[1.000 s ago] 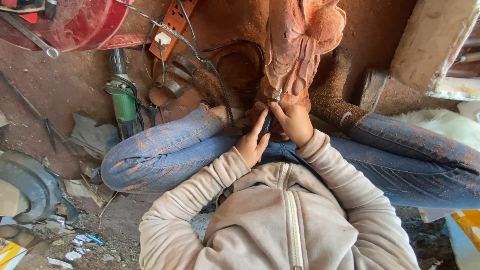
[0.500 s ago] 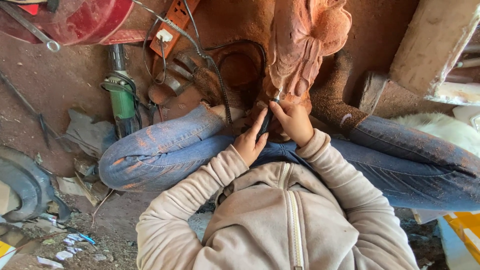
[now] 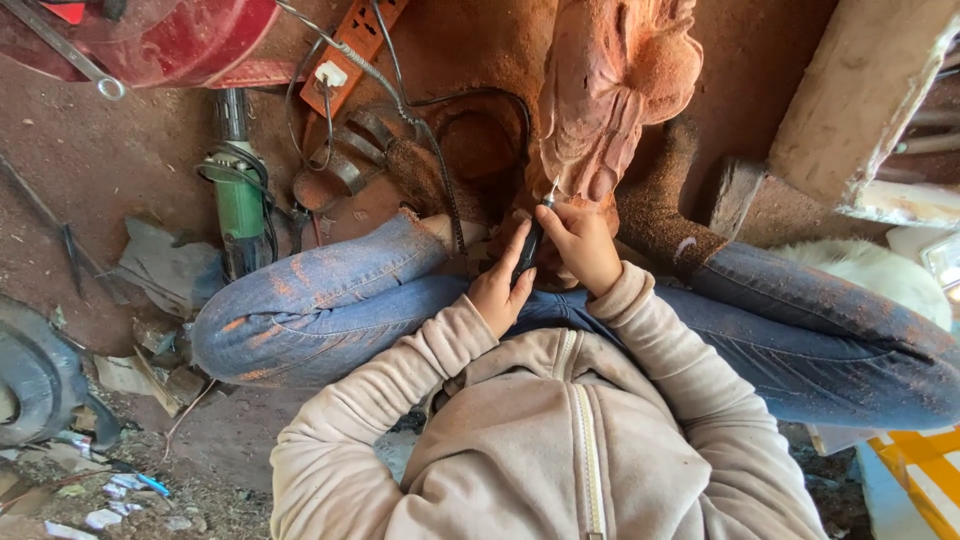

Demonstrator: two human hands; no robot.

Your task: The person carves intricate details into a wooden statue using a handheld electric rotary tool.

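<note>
Both arms bend inward from the lower part of the frame, sleeves drawn to the wrists, and meet just above centre. The left hand curls with its fingers pointing up. The right hand sits just beside it, slightly higher, fingers pinched together.

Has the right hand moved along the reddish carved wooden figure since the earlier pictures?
No. The right hand stays at the same low spot on the reddish carved wooden figure, gripping the slim dark tool.
</note>
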